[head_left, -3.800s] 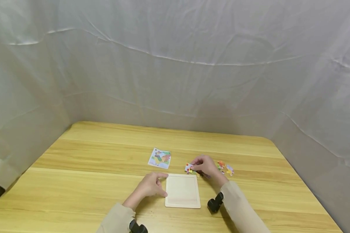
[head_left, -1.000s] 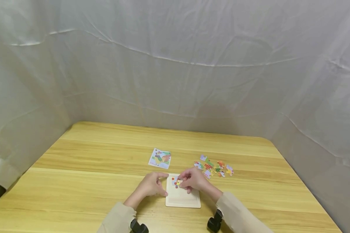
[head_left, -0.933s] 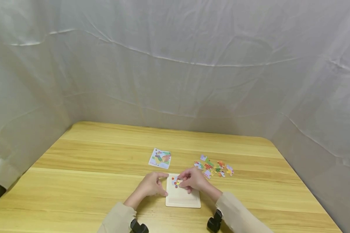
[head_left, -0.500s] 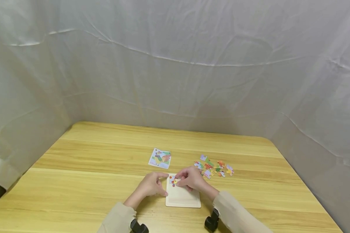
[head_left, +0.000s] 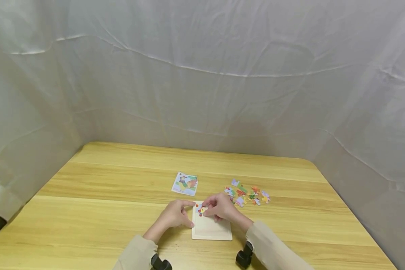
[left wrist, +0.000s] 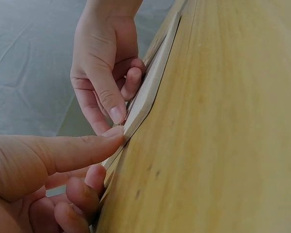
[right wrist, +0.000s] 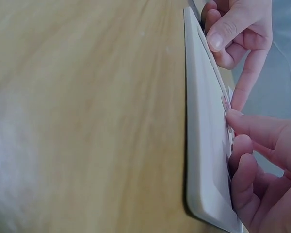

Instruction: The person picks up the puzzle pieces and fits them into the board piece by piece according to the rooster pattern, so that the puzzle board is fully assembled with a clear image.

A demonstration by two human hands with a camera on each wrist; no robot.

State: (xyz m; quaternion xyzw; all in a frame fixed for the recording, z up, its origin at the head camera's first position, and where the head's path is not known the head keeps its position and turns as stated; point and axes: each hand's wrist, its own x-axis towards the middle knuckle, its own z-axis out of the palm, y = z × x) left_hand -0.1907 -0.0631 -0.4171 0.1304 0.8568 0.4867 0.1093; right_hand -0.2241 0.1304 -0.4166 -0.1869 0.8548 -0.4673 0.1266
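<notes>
Right grip (head_left: 221, 207) tight on puzzle piece (head_left: 200, 209) at tray's (head_left: 212, 238) far-left corner, bare wood (head_left: 210, 227) nearside, left grip (head_left: 174, 214) wide against left edge

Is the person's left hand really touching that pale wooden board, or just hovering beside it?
Touching. The left wrist view shows the left hand with its thumb tip against the edge of the wooden board, no gap between them.
</notes>
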